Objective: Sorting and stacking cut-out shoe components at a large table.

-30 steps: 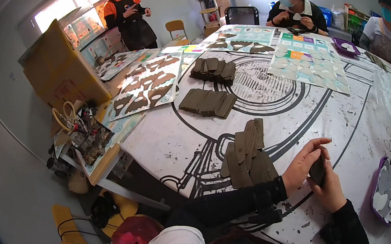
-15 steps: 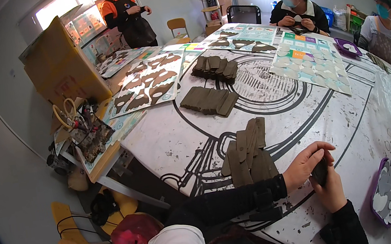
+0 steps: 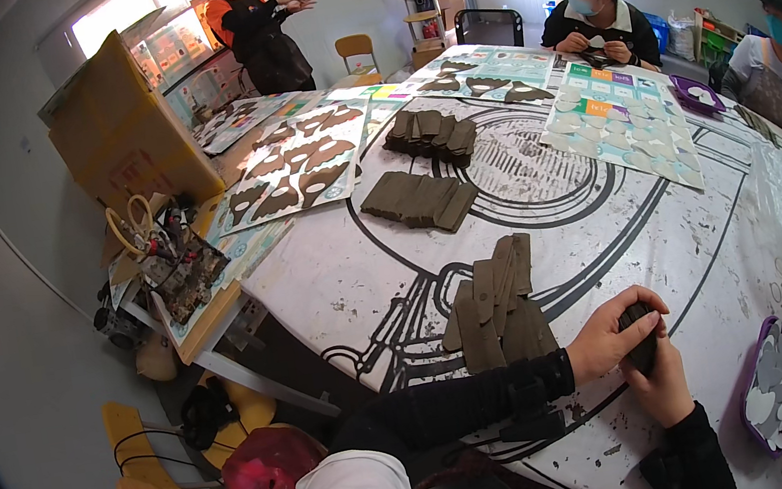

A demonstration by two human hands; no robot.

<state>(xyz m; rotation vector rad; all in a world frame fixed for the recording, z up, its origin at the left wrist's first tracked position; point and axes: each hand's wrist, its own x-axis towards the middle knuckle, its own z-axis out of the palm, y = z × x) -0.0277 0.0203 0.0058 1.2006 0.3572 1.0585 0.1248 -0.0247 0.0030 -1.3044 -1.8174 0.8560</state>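
My left hand point(image 3: 615, 337) grasps the far end of a dark stack of thin pieces point(image 3: 641, 355) while my right hand point(image 3: 663, 388) cups its near end, both over the white, line-printed table point(image 3: 672, 233). A loose pile of dark brown strips point(image 3: 499, 311) lies just beyond my black left sleeve point(image 3: 475, 402) (two neater bundles point(image 3: 419, 202) sit farther up), and a purple basket point(image 3: 746, 382) of grey and white ovals point(image 3: 778, 381) stands to my right.
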